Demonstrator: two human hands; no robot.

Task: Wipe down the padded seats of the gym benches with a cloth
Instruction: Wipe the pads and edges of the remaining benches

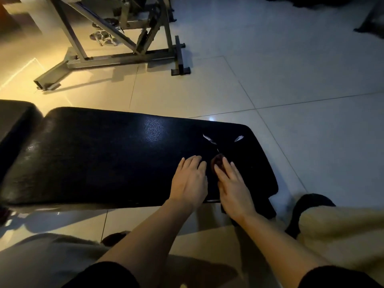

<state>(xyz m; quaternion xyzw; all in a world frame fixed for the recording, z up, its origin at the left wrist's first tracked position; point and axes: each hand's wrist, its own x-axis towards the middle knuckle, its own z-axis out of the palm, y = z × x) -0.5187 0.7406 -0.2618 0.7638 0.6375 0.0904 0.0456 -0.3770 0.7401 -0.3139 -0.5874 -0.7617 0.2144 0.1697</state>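
A black padded bench seat [104, 154] lies across the middle of the view, with small white tears near its right end. My left hand [190, 179] rests flat on the pad, fingers together, with nothing in it. My right hand [232, 188] lies just beside it, pressing down on a dark reddish cloth [217, 163] that peeks out past my fingertips. Most of the cloth is hidden under the hand.
A second black pad [14, 121] adjoins the bench at the left. A grey metal machine frame [124, 57] stands on the tiled floor [291, 80] beyond the bench. My knees and dark shoes are at the bottom and right.
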